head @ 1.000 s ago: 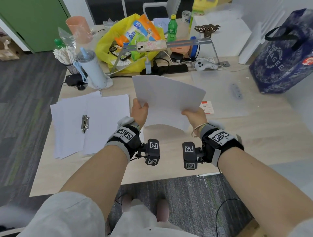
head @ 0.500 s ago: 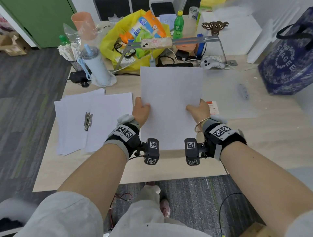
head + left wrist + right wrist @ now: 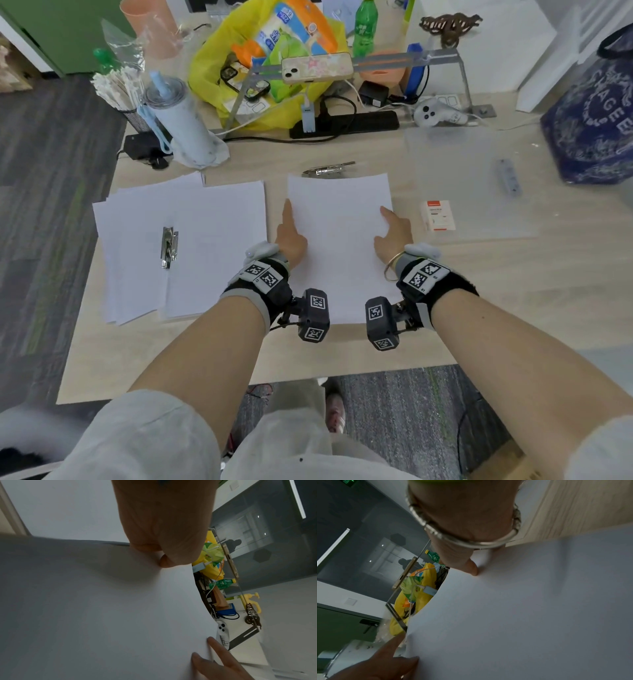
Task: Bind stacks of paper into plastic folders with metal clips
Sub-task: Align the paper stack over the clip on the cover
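A stack of white paper [image 3: 339,246] lies flat on the wooden table [image 3: 513,291] in front of me. My left hand [image 3: 291,229] is at its left edge, index finger straight along the edge and thumb [image 3: 164,561] pressing on top. At the right edge, my right hand [image 3: 394,229] has its thumb [image 3: 473,568] on the sheet and fingers straight. A loose metal clip [image 3: 329,169] lies just beyond the stack's far edge. A clear plastic folder [image 3: 469,181] lies flat to the right.
On the left lie spread white sheets [image 3: 205,246] with a second metal clip [image 3: 169,246] on them. A small white and red box [image 3: 438,216] sits right of the stack. A tumbler [image 3: 185,123], a yellow bag [image 3: 274,68], a power strip [image 3: 346,123] and a phone stand crowd the back. A blue bag [image 3: 596,113] stands far right.
The stack was held tilted above the table a second ago. It has come down flat onto the table, and both hands have slid to its side edges.
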Motion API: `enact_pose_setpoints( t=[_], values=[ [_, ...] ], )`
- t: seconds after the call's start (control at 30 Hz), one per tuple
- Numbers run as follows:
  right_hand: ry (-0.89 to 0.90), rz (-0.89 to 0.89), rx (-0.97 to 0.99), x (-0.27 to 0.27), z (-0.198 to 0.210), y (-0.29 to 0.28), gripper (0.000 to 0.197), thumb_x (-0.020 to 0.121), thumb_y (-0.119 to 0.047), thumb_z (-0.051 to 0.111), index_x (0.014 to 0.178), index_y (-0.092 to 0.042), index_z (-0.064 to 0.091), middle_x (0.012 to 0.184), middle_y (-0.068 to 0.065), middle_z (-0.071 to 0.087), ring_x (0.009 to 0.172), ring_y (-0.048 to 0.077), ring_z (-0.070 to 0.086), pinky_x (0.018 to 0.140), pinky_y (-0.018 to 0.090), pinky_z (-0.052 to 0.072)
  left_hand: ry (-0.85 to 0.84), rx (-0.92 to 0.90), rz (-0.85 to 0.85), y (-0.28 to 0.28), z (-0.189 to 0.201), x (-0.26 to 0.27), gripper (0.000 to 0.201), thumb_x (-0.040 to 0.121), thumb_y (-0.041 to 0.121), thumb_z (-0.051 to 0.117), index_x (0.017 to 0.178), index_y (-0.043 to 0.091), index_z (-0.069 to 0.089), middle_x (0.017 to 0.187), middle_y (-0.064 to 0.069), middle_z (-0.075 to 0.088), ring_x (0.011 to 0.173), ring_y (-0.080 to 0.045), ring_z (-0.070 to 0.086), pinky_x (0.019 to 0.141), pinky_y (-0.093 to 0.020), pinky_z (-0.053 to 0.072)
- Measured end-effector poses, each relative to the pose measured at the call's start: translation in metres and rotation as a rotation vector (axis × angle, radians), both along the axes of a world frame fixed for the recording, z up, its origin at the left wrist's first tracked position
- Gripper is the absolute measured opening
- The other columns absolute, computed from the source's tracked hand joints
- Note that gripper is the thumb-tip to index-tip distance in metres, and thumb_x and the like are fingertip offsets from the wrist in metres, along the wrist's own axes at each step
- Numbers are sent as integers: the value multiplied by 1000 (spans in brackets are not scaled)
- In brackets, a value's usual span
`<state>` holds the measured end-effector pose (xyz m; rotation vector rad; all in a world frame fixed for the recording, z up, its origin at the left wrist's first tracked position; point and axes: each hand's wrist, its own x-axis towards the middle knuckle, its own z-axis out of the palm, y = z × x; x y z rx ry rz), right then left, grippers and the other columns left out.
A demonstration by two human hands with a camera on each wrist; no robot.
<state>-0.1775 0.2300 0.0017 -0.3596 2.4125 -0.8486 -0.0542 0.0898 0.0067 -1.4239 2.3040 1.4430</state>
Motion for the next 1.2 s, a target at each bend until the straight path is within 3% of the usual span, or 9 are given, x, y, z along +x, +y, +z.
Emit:
enact_pose_setpoints(
  t=[0.07, 0.1, 0.23, 0.3, 0.47, 0.7, 0.83, 1.0, 1.2],
  values=[
    [-13, 11, 33, -4, -5, -6, 61, 93, -5, 44, 149, -22, 25, 144, 12, 28, 124, 28, 47, 101, 26, 37, -43, -15, -70, -6, -8, -2, 71, 95, -4, 31, 153, 27, 5, 114, -6, 30, 79, -9, 42, 69, -18, 36],
    [-19, 18, 39, -6, -7, -9, 62, 92, -5, 43, 149, -22, 25, 144, 13, 28, 124, 29, 47, 101, 26, 37, -53, -3, -81, -8, -9, -3, 70, 94, -4, 32, 153, 27, 9, 115, -5, 30, 77, -13, 39, 65, -18, 32],
    [-19, 41, 66, -17, -14, -21, 62, 92, -6, 44, 149, -22, 25, 144, 13, 28, 124, 30, 48, 102, 28, 38, -87, 7, -83, -15, -14, -8, 67, 95, -2, 32, 152, 26, 12, 147, -24, 34, 125, -36, 44, 102, -41, 38],
    [-26, 50, 85, -25, -18, -27, 62, 92, -8, 45, 149, -23, 26, 143, 12, 28, 125, 29, 48, 104, 28, 37, -130, 32, -71, -18, -17, -13, 65, 97, -1, 28, 153, 25, 7, 145, -22, 33, 123, -32, 45, 108, -39, 33],
    [-51, 60, 100, -39, -27, -40, 63, 91, -10, 48, 148, -24, 27, 143, 12, 28, 124, 30, 48, 102, 28, 39, -124, 39, -57, -28, -27, -24, 68, 95, -3, 33, 153, 23, 9, 146, -27, 32, 130, -40, 41, 106, -41, 36],
    [-33, 81, 106, -51, -39, -52, 68, 87, -14, 56, 148, -24, 28, 142, 12, 29, 125, 28, 47, 99, 28, 40, -138, 58, -35, -36, -35, -31, 68, 95, -2, 32, 153, 24, 8, 147, -25, 32, 130, -37, 42, 99, -36, 37],
    [-6, 151, 226, -56, -49, -56, 77, 82, -23, 63, 148, -27, 24, 142, 11, 27, 127, 29, 43, 105, 36, 41, -175, 77, -11, -37, -37, -36, 65, 98, -1, 25, 153, 26, 4, 146, -17, 30, 131, -31, 40, 109, -35, 29],
    [94, 256, 394, -57, -55, -59, 83, 78, -33, 67, 147, -30, 22, 142, 9, 25, 129, 30, 32, 104, 37, 36, -160, 59, -41, -42, -44, -39, 69, 95, -2, 34, 153, 24, 7, 149, -24, 29, 132, -38, 40, 106, -41, 35],
    [169, 333, 520, -57, -53, -60, 81, 77, -41, 68, 145, -30, 26, 149, 5, 20, 133, 29, 26, 104, 41, 31, -272, -14, -120, -51, -47, -45, 64, 98, 5, 32, 153, 23, 4, 141, -17, 35, 126, -30, 45, 106, -35, 34]
  ],
)
